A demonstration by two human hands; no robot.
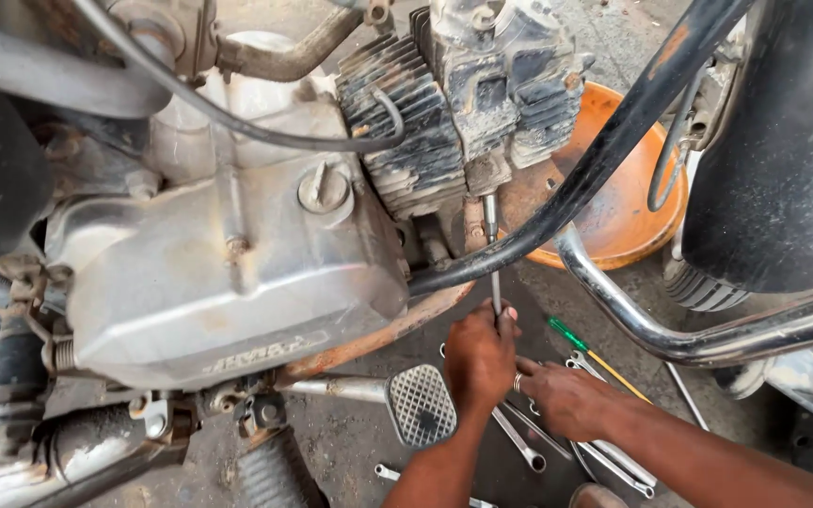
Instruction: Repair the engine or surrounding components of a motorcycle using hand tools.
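A long thin metal driver shaft (494, 273) is gripped by the left hand (478, 356) below the dirty finned engine cylinder (444, 122); the right hand (565, 400) is rested on steel spanners (613, 466), its grip cannot be told.

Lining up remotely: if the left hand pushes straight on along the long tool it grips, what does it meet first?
Likely the underside of the engine cylinder: the left hand holds the long tool pointing up into it, passing the black frame tube; depth between them is unclear.
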